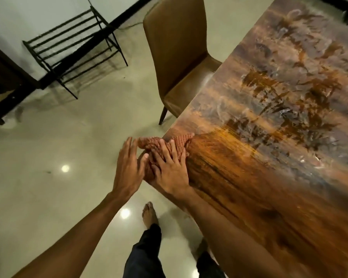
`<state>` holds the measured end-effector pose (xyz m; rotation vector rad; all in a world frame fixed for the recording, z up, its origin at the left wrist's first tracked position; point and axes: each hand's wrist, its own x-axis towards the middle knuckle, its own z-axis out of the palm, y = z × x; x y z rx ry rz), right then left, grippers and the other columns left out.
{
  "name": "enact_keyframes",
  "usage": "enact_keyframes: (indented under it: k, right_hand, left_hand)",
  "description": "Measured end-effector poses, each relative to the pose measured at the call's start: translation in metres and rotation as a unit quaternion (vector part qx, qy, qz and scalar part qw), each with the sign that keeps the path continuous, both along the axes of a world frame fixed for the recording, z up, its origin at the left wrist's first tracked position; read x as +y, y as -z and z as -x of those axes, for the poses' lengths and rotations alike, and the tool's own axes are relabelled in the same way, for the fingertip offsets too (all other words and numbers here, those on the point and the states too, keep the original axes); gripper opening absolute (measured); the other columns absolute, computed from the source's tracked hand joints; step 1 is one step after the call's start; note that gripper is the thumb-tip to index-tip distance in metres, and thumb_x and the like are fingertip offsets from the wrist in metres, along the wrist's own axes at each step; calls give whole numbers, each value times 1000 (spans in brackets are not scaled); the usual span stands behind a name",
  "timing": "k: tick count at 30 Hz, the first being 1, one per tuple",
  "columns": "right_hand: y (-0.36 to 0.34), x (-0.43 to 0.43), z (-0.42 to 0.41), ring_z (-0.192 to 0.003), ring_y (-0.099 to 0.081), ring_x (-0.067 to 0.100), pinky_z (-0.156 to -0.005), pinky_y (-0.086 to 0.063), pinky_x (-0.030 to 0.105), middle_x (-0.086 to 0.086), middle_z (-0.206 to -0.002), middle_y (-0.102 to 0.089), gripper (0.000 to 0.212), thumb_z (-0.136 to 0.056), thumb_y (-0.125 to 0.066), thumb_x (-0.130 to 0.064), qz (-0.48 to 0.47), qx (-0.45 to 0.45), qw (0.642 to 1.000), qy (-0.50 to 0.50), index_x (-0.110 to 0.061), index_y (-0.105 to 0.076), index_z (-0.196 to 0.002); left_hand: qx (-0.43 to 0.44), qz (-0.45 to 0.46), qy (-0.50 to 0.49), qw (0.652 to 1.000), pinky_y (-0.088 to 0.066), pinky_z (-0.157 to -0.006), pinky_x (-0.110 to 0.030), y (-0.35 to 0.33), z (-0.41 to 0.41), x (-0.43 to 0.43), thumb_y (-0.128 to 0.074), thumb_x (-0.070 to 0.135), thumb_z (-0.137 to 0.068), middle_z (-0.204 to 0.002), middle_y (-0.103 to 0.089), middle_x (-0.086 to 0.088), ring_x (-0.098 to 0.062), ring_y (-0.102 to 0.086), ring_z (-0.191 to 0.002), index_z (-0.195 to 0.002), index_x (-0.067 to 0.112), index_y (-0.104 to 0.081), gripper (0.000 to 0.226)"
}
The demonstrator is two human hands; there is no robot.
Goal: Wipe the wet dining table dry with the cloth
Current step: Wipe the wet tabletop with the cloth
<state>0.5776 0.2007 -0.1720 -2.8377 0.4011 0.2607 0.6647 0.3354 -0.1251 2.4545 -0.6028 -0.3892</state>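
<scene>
A glossy brown dining table [279, 157] fills the right side, with smeared water streaks across its far half. A red checked cloth [170, 144] lies bunched at the table's left edge, partly hanging over it. My right hand [170, 172] lies flat on the cloth with fingers spread, pressing it onto the tabletop. My left hand [129, 167] is held flat and open just off the table's edge, its thumb touching the cloth's overhanging side.
A tan upholstered chair [175, 53] is tucked against the table's left side, beyond the cloth. A black metal rack [72, 47] stands by the wall at the back left. My bare foot [149, 214] and dark trouser legs are on the shiny tiled floor [58, 157].
</scene>
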Motion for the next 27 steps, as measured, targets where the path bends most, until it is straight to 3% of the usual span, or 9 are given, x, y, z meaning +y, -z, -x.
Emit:
enact_keyframes:
  k: [4, 9, 11, 16, 17, 19, 22, 25, 27]
  right_hand:
    - [2, 12, -10, -160, 11, 35, -125, 2, 65, 4, -176, 7, 61, -108, -24, -49, 10, 11, 995, 103, -33, -17, -166]
    - [6, 69, 53, -161, 4, 37, -126, -11, 65, 8, -176, 1, 67, -101, -50, -44, 13, -17, 997, 76, -28, -30, -162]
    - [7, 55, 98, -161, 4, 34, -126, -10, 65, 6, -176, 0, 67, -103, -43, -46, 22, -19, 994, 107, -30, -23, -165]
    - [0, 24, 176, -159, 20, 32, -124, 9, 62, 2, -174, 13, 61, -110, -21, -48, 0, 3, 938, 347, -34, -6, -167]
    - [-3, 30, 178, -159, 19, 34, -123, 8, 63, 3, -174, 12, 62, -109, -21, -47, -11, -3, 936, 353, -32, -7, -167]
    - [-5, 47, 175, -159, 16, 36, -124, -1, 67, 5, -175, 7, 66, -105, -26, -46, -20, -24, 961, 274, -29, -13, -167]
    - [-3, 45, 222, -159, 17, 32, -125, -7, 66, 0, -174, 14, 64, -106, -36, -44, -24, -33, 978, 205, -32, -15, -166]
    - [2, 17, 318, -160, 12, 33, -126, -7, 64, 2, -174, 9, 62, -110, -36, -45, 11, -16, 951, 309, -34, -14, -167]
    - [4, -7, 390, -160, 12, 33, -126, -4, 64, 3, -175, 7, 60, -110, -22, -49, 32, 4, 915, 403, -34, -8, -166]
  left_hand:
    - [-3, -16, 5, 1000, -24, -121, -51, 2, -17, 18, -35, 49, -101, -165, -17, -10, -27, -16, -152, -156, 13, -25, 66]
    - [20, -4, 30, 999, -25, -120, -53, -9, 2, 14, -37, 46, -99, -165, -18, -11, -28, -16, -152, -156, 11, -25, 68]
    - [21, -1, 49, 999, -25, -120, -53, -11, 15, 9, -37, 46, -99, -165, -19, -12, -28, -17, -152, -155, 10, -26, 68]
    - [8, 9, 102, 995, -24, -121, -51, -17, 61, -8, -34, 51, -100, -165, -19, -9, -28, -19, -151, -156, 13, -25, 68]
    - [2, 9, 119, 993, -23, -121, -51, -18, 76, -12, -34, 50, -101, -165, -19, -9, -27, -19, -151, -156, 14, -25, 66]
    - [1, 4, 146, 989, -23, -121, -53, -19, 103, -18, -36, 48, -102, -165, -17, -8, -26, -17, -152, -156, 14, -25, 65]
    - [-3, -3, 193, 981, -22, -121, -52, -22, 153, -33, -34, 50, -102, -166, -16, -7, -25, -15, -153, -156, 14, -24, 66]
    - [-5, 3, 227, 974, -19, -123, -50, -26, 197, -47, -38, 45, -101, -166, -15, -5, -23, -14, -153, -157, 15, -22, 65]
    - [0, 6, 250, 968, -16, -123, -47, -27, 225, -55, -39, 44, -102, -167, -13, -3, -23, -13, -153, -157, 16, -21, 64]
